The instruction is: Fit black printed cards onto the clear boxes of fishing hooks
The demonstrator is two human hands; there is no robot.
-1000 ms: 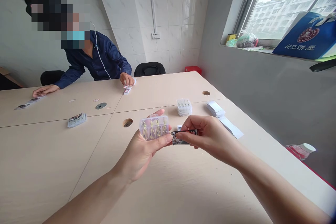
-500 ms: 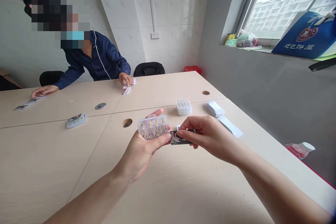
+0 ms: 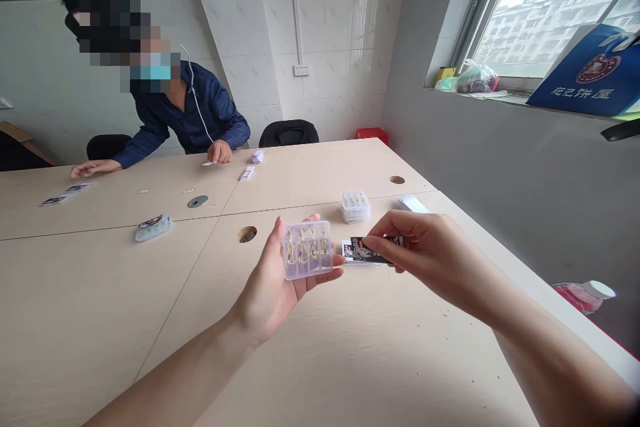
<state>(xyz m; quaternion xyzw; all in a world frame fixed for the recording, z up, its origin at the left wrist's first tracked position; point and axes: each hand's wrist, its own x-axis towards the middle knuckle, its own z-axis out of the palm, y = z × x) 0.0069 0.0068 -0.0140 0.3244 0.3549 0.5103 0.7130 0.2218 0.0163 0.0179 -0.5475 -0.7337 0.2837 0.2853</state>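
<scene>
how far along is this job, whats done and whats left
Done: a stack of filled clear boxes sits on the table. In hand: the left hand holds a clear box of gold hooks, the right hand a black printed card. Left: white papers lie further along.

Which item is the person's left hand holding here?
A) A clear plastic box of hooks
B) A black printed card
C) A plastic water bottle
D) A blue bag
A. The left hand cradles the clear plastic box with gold hooks inside, while the black printed card is pinched in the right hand.
</scene>
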